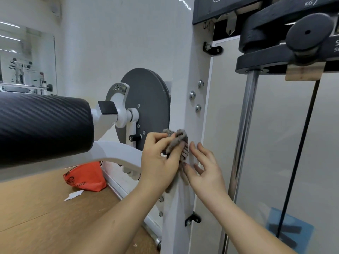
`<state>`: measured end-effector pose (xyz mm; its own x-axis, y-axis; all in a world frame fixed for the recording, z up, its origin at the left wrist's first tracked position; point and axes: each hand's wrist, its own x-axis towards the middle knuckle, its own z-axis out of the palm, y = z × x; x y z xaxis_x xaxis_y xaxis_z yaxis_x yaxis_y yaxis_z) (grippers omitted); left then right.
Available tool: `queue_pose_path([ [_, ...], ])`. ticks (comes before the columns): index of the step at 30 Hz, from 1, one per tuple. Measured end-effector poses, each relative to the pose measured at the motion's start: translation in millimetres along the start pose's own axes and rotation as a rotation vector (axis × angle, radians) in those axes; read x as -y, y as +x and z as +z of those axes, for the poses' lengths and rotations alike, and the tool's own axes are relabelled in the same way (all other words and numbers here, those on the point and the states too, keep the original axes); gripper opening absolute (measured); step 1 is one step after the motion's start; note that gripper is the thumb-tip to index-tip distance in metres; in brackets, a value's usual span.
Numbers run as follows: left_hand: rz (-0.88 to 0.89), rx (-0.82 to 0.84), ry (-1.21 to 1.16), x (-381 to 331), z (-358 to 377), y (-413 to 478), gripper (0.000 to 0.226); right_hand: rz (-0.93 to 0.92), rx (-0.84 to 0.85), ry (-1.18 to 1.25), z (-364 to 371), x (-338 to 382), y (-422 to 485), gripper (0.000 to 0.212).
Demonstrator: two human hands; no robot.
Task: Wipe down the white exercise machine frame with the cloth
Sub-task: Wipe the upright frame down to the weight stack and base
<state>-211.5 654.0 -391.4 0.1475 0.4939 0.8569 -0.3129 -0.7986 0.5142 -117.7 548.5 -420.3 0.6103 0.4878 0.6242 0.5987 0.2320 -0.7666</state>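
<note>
The white exercise machine frame [183, 110] rises as an upright post through the middle of the view, and the cloth [178, 142], grey and crumpled, sits against its front face about halfway up, just below a cluster of three silver bolts [192, 95]. The left hand [161, 162] reaches in from the near left and grips the cloth, its fingers curled round the bunched fabric and pressing it to the post, while a loose end hangs down beneath the palm. The right hand [205, 169] comes in from the near right with its fingers spread and fairly straight. Its fingertips lie on the post just right of the cloth and its thumb is beside the hanging end, but whether the thumb touches the fabric cannot be told. Left of the post is a grey disc [146, 107], and a black padded roller [42, 125] on a white arm fills the left side. Right of the post a chrome rod [244, 134] and a thin black cable [300, 153] run down from a black weight block [275, 63]. On the wooden floor [36, 208] at lower left lie an orange bag [86, 177] and, nearer, a white paper scrap [74, 196]. A small black bracket [192, 218] is fixed low on the post.
</note>
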Motion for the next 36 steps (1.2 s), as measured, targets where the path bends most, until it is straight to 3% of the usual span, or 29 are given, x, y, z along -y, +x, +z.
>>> queue_pose_path([
  [5, 0.007, -0.014, 0.085, -9.6, 2.7, 6.5, 0.003, 0.013, 0.004, -0.041, 0.2, -0.2, 0.5, 0.060],
  [9, 0.010, -0.069, 0.012, -3.1, 5.8, 9.3, 0.024, 0.011, 0.013, -0.027, -1.6, 2.1, 1.8, 0.060],
  [12, -0.011, -0.073, -0.028, -2.7, 12.9, 2.7, 0.028, 0.011, 0.012, -0.030, -1.3, 2.0, 1.0, 0.061],
  [19, 0.378, 0.043, 0.138, -11.7, 1.9, 48.1, 0.044, 0.031, 0.007, -0.007, -0.2, 4.3, -0.4, 0.062],
  [23, 0.131, 0.010, -0.017, -5.7, 5.8, 15.2, 0.048, 0.014, -0.014, -0.015, 0.4, 1.4, 0.3, 0.059],
  [28, 0.047, 0.121, 0.011, 21.4, -2.9, -55.7, 0.051, 0.020, 0.004, -0.037, 0.6, 0.0, -0.4, 0.064],
  [33, 0.165, 0.090, 0.040, -5.9, -4.1, 19.0, 0.048, 0.030, 0.015, -0.027, 1.6, 1.2, -0.7, 0.063],
  [36, 0.186, -0.014, 0.071, -10.8, 1.1, 41.6, 0.043, 0.034, 0.024, -0.022, 0.6, 1.0, -1.3, 0.061],
])
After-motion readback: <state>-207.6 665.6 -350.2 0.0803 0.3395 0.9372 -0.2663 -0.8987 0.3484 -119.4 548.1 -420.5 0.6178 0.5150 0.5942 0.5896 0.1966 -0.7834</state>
